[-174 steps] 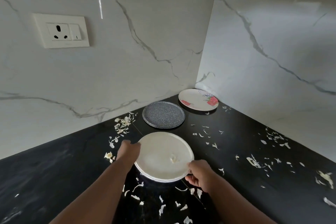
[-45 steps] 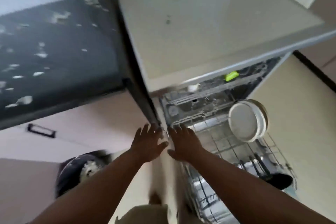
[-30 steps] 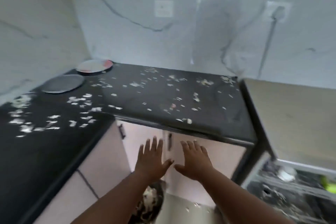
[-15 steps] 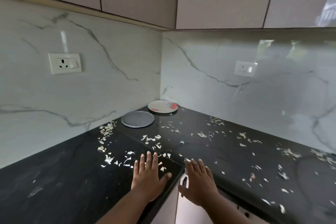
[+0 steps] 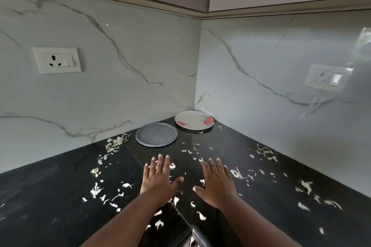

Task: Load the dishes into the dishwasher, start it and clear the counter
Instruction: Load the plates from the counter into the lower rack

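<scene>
Both hands have come forward over the tabletop (image 5: 60, 196) since half a second ago. Left hand (image 5: 159, 180) and right hand (image 5: 216, 183) hover palm-down, fingers (image 5: 160, 161) straight and spread, holding nothing. Beyond the fingertips, apart from them, lies the grey plate (image 5: 156, 134); just behind it, in the corner, sits the flowered plate (image 5: 193, 122). Best, I judge, to take the nearer grey plate by its rim. Pale scraps (image 5: 115, 143) litter the surface.

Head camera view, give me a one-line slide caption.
Open hands reach toward gray plate and floral plate on scrap-strewn counter.
</scene>
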Available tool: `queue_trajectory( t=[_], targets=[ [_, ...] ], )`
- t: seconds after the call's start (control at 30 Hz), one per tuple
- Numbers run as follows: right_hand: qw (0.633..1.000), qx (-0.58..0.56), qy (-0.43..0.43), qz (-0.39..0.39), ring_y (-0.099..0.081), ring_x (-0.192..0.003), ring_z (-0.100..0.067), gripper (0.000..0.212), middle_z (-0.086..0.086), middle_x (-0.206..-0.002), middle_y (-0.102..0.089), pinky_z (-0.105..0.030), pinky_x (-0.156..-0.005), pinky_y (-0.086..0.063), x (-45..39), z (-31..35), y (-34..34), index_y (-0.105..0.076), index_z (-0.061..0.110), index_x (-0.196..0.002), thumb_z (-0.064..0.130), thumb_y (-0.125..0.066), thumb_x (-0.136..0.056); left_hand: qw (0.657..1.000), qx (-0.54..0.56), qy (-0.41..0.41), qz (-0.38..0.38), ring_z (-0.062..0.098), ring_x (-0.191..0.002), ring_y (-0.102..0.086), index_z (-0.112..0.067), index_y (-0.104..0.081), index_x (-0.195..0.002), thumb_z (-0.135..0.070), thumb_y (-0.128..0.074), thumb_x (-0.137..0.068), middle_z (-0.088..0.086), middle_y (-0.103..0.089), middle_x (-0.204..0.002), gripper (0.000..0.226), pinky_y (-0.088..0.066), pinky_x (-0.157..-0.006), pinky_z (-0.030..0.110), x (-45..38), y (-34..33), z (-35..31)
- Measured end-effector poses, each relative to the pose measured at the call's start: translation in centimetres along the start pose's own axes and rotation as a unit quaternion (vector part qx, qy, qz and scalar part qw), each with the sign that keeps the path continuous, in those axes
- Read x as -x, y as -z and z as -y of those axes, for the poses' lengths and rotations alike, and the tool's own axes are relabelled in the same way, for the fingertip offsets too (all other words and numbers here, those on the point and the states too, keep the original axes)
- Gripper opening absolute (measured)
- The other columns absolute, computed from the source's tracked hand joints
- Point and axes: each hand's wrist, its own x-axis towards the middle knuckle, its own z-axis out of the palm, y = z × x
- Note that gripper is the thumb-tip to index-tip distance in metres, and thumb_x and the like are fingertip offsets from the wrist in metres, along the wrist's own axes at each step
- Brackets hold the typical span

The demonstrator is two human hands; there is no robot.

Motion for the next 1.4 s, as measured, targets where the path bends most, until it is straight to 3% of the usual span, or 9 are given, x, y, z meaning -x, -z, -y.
queue_trajectory(
  t=[0.33, 0.53, 0.63, 0.77, 0.87, 0.93, 1.1, 1.23, 1.4],
  targets=[
    [0.995, -0.098, -0.026, 0.001, 0.000, -0.150, -0.023, 0.089, 0.000, -0.162, -0.011, -0.041, -0.120, -0.008, -10.1, -1.5, -1.3, -0.008, 0.025, -0.154, 0.067, -0.048, -0.085, 0.993, 0.031, 0.110, 0.004, 0.026, -0.149, 0.015, -0.023, 0.014, -0.153, -0.075, -0.024, -0.089, 0.004, 0.016, -0.162, 0.091, 0.005, -0.120, 0.047, -9.1, 0.2, 3.4],
    [0.961, -0.255, -0.108, -0.026, -0.047, -0.128, -0.015, 0.067, 0.004, -0.139, -0.049, -0.031, -0.102, -0.039, -17.6, -1.7, -1.9, -0.036, 0.025, -0.141, 0.055, -0.058, -0.086, 0.923, 0.292, 0.251, -0.028, 0.037, -0.142, -0.021, -0.021, -0.014, -0.153, -0.059, -0.054, -0.088, 0.012, -0.019, -0.158, 0.085, -0.026, -0.112, 0.050, -17.0, 0.1, 4.3],
    [0.885, -0.412, -0.217, -0.028, -0.059, -0.109, -0.019, 0.052, -0.006, -0.126, -0.058, -0.032, -0.090, -0.046, -22.7, -1.6, -2.1, -0.044, 0.018, -0.134, 0.038, -0.062, -0.089, 0.833, 0.435, 0.337, -0.061, 0.042, -0.129, -0.037, -0.013, -0.026, -0.147, -0.041, -0.066, -0.087, 0.019, -0.029, -0.146, 0.077, -0.036, -0.103, 0.048, -21.1, -0.3, 4.9],
    [0.699, -0.616, -0.362, -0.036, -0.060, -0.072, -0.020, 0.050, -0.008, -0.087, -0.060, -0.034, -0.068, -0.053, -29.3, -1.4, -2.9, -0.042, 0.008, -0.138, 0.017, -0.060, -0.093, 0.706, 0.560, 0.425, -0.085, 0.042, -0.119, -0.049, -0.009, -0.027, -0.146, -0.032, -0.069, -0.085, 0.019, -0.032, -0.141, 0.078, -0.044, -0.099, 0.048, -25.1, -1.4, 6.0],
    [0.558, -0.713, -0.424, -0.024, -0.063, -0.091, -0.025, 0.043, -0.013, -0.102, -0.059, -0.037, -0.086, -0.056, -33.8, -1.8, -3.8, -0.044, 0.004, -0.138, 0.009, -0.053, -0.096, 0.628, 0.592, 0.492, -0.112, 0.040, -0.111, -0.053, -0.007, -0.027, -0.144, -0.027, -0.070, -0.084, 0.020, -0.037, -0.138, 0.077, -0.047, -0.094, 0.047, -26.5, -2.2, 7.2],
    [0.501, -0.740, -0.448, -0.013, -0.059, -0.112, -0.032, 0.038, -0.018, -0.121, -0.055, -0.039, -0.094, -0.052, -36.2, -2.3, -4.5, -0.045, 0.004, -0.134, 0.007, -0.051, -0.097, 0.587, 0.611, 0.517, -0.126, 0.040, -0.108, -0.056, -0.005, -0.031, -0.140, -0.024, -0.069, -0.083, 0.024, -0.046, -0.133, 0.071, -0.048, -0.091, 0.045, -27.1, -2.6, 8.2],
    [0.450, -0.770, -0.451, -0.014, -0.061, -0.103, -0.030, 0.033, -0.017, -0.116, -0.061, -0.038, -0.083, -0.052, -40.2, -3.6, -5.7, -0.051, 0.009, -0.129, 0.012, -0.056, -0.096, 0.550, 0.664, 0.490, -0.128, 0.019, -0.065, -0.046, -0.002, -0.053, -0.092, -0.016, -0.070, -0.085, 0.008, -0.051, -0.077, 0.022, -0.040, -0.059, 0.027, -28.9, -3.1, 9.5],
    [0.456, -0.787, -0.416, -0.021, -0.062, -0.077, -0.022, 0.025, -0.014, -0.089, -0.062, -0.033, -0.076, -0.052, -41.5, -3.9, -5.0, -0.054, 0.003, -0.122, 0.006, -0.053, -0.097, 0.532, 0.705, 0.458, -0.100, 0.021, -0.074, -0.056, -0.006, -0.058, -0.088, -0.007, -0.069, -0.085, 0.011, -0.059, -0.082, 0.011, -0.048, -0.061, 0.035, -30.0, -2.6, 8.5],
    [0.377, -0.855, -0.351, -0.062, -0.065, -0.090, -0.028, 0.024, -0.017, -0.101, -0.063, -0.033, -0.056, -0.059, -38.6, -4.7, -2.2, -0.049, 0.009, -0.119, -0.001, -0.045, -0.097, 0.517, 0.737, 0.424, -0.097, 0.029, -0.081, -0.066, -0.001, -0.057, -0.100, 0.003, -0.061, -0.085, 0.018, -0.066, -0.094, 0.016, -0.055, -0.056, 0.036, -28.7, -1.9, 7.1]
  ],
)
